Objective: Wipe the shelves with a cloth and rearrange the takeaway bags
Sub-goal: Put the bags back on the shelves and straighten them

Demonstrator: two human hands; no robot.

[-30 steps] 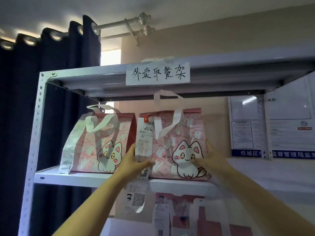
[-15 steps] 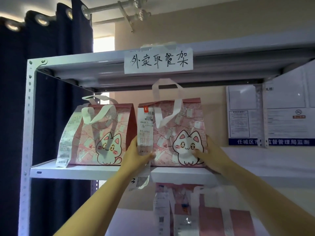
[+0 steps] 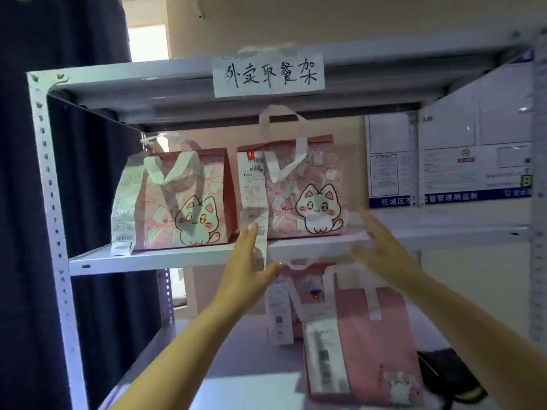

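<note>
Head view, takeaway bag (image 3: 307, 199) just above open left hand (image 3: 247, 261), right hand (image 3: 381, 247)

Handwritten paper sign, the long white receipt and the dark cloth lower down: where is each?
Handwritten paper sign (image 3: 268, 75), head view: middle of the sheet.
Long white receipt (image 3: 254, 189), head view: printed middle strip.
Dark cloth (image 3: 450, 377), head view: crumpled top surface.

Place: a food shop's pick-up corner.
Clues: a metal shelf rack (image 3: 53, 184) with a hand-written paper sign (image 3: 268, 74), pink takeaway bags (image 3: 291, 187) with receipts (image 3: 253, 187), official notices (image 3: 444, 155) on the wall.
</note>
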